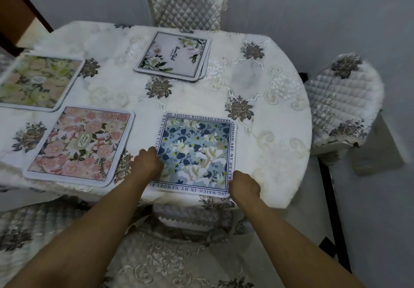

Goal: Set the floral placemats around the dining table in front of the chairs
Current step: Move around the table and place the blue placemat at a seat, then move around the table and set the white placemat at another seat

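Observation:
A blue floral placemat (199,151) with a text border lies at the near edge of the table (280,135). My left hand (147,162) rests curled on its left edge and my right hand (244,187) grips its near right corner. A pink floral placemat (80,144) lies to the left of it. A yellow-green floral placemat (35,79) sits at the far left. At the far side, a small stack of white floral placemats (174,56) lies in front of the far chair (186,5).
The table wears a white embroidered cloth with grey flower motifs. A quilted chair (342,102) stands at the right, another chair (170,254) is directly below me, and a cushioned seat (26,227) is at the lower left. Grey walls stand behind.

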The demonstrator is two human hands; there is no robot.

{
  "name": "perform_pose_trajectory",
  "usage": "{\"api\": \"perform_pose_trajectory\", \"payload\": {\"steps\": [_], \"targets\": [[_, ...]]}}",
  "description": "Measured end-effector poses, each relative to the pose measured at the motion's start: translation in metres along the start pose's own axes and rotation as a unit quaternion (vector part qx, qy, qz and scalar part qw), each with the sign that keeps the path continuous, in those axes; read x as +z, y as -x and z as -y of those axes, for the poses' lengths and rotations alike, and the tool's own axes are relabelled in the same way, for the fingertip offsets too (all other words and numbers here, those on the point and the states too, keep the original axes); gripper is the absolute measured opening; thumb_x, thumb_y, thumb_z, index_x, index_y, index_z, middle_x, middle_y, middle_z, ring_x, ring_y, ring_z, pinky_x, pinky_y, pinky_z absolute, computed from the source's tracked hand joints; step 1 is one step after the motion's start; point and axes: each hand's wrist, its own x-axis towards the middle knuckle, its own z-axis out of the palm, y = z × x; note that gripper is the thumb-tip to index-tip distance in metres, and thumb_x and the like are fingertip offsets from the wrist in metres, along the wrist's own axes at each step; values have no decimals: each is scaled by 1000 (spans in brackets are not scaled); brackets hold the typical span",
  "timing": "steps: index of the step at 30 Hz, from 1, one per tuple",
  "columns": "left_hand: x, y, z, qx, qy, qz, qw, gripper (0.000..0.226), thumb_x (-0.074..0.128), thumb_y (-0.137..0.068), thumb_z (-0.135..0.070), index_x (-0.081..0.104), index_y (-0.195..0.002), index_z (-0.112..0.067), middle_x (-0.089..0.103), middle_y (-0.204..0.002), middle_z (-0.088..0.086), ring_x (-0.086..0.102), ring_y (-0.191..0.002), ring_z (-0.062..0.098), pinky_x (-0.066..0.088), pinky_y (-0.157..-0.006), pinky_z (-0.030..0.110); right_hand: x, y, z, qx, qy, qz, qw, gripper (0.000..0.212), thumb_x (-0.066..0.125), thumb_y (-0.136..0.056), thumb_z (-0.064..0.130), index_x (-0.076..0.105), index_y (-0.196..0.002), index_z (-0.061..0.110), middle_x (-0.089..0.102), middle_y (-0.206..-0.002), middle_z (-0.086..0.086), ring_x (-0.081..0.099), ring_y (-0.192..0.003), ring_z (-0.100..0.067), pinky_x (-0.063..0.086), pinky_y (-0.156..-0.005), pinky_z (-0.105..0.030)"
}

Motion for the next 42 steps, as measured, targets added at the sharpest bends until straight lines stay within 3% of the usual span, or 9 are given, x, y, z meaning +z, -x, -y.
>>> {"api": "perform_pose_trajectory", "payload": {"steps": [3,6,10,18,24,31,35,42], "targets": [[-6,29,7,40,-2,-1,999,54,65,-83,-38,47,-128,-14,54,-120,21,57,-106,41,49,-87,42,3,27,-8,-66,58,-44,995,12,48,-92,20,57,-100,19,67,-105,-6,59,-99,-27,41,-79,-34],[-22,58,20,74,-6,-40,996,46,64,-83,-42,56,-120,-16,62,-112,16,59,-102,35,52,-83,39,-7,54,-13,-91,95,-81,988,18,51,-89,20,59,-106,19,66,-106,-5,55,-104,-28,39,-85,-36],[-59,95,14,114,-88,-73,987,34,59,-86,-43,59,-108,-18,64,-108,9,59,-100,30,47,-79,36,-49,88,-13,-107,139,-142,974,19,49,-88,25,59,-103,18,65,-105,-6,53,-106,-30,37,-87,-39],[-107,181,-41,234,-171,-149,945,44,54,-89,-48,53,-120,-17,59,-119,11,52,-112,34,42,-94,46,-128,179,-11,-97,157,-218,959,24,49,-87,25,57,-106,14,61,-110,-11,53,-108,-34,37,-91,-43],[-103,238,-78,282,-185,-146,930,48,53,-90,-51,48,-126,-19,54,-128,13,48,-119,35,38,-99,48,-143,233,-43,-89,151,-236,956,27,50,-82,24,54,-107,14,58,-110,-12,50,-110,-34,39,-91,-42],[-73,281,-135,303,-179,-140,925,51,54,-88,-51,46,-128,-19,54,-127,12,50,-116,33,44,-94,45,-166,254,-124,-72,120,-250,958,19,52,-80,25,50,-97,16,60,-110,-13,54,-107,-35,40,-83,-39],[-44,297,-194,296,-187,-128,928,54,54,-89,-50,45,-131,-17,53,-131,13,49,-120,34,45,-94,44,-181,252,-195,-59,85,-255,961,33,53,-80,24,56,-111,16,58,-120,-14,52,-114,-35,41,-91,-41],[3,326,-306,292,-213,-142,921,48,53,-88,-53,49,-120,-17,58,-117,13,55,-108,34,48,-84,41,-218,241,-328,-55,79,-247,964,36,52,-82,25,57,-118,21,58,-120,-12,53,-113,-33,41,-94,-40]]}}
